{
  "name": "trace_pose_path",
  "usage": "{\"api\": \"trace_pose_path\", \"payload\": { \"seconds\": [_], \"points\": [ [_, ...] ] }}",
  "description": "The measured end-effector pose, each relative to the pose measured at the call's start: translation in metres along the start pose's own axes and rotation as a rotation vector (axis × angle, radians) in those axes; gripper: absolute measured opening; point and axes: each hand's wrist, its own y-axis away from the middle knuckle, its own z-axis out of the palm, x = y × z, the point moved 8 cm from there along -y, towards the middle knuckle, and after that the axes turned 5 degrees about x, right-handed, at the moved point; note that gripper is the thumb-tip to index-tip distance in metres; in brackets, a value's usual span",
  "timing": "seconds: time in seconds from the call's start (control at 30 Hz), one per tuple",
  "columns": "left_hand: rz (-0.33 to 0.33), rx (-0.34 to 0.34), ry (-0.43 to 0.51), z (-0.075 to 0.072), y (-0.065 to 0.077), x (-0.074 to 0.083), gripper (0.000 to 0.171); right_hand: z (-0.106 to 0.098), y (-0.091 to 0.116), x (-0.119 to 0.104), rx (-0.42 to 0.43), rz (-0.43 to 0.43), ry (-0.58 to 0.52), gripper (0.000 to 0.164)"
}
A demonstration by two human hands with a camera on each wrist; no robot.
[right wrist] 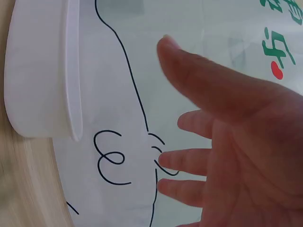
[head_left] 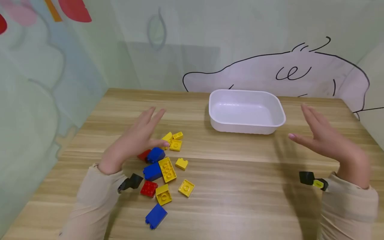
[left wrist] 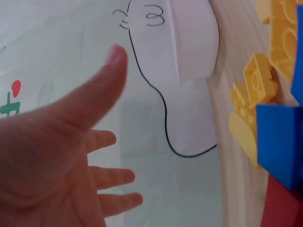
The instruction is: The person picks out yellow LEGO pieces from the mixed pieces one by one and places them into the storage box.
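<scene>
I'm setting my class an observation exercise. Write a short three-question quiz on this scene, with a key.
1. How many blue bricks lie on the table?
2. True or false: the white tray is turned upside down.
3. Which hand is nearer the blue bricks?

Key:
1. Three.
2. False; its open side faces up.
3. The left hand.

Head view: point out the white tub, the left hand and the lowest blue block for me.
White tub [head_left: 246, 115]: head view, on its bare inside floor.
Left hand [head_left: 133, 139]: head view, on the middle of the hand.
Blue block [head_left: 156, 216]: head view, on its upward face.
</scene>
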Motion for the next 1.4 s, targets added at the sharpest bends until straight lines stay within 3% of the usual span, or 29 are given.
{"api": "trace_pose_path", "payload": {
  "seconds": [0.13,0.3,0.5,0.97,1.4],
  "points": [
    [0.085,-0.052,0.128,-0.001,-0.012,0.013,0.090,0.003,-0.007,-0.004,0.021,-0.056,-0.070,0.087],
    [0.083,-0.089,0.223,0.002,-0.032,0.024,0.086,0.015,-0.019,0.002,0.037,-0.060,-0.162,0.082],
    [0.014,-0.041,0.255,0.003,-0.050,0.030,0.082,0.027,-0.026,0.010,0.047,-0.047,-0.203,0.082],
    [0.012,-0.037,0.294,0.021,-0.080,0.043,0.080,0.027,-0.035,0.003,0.120,-0.132,-0.239,0.071],
    [-0.020,-0.061,0.294,0.025,-0.094,0.046,0.079,0.028,-0.039,0.014,0.075,-0.027,-0.206,0.078]
  ]
}}
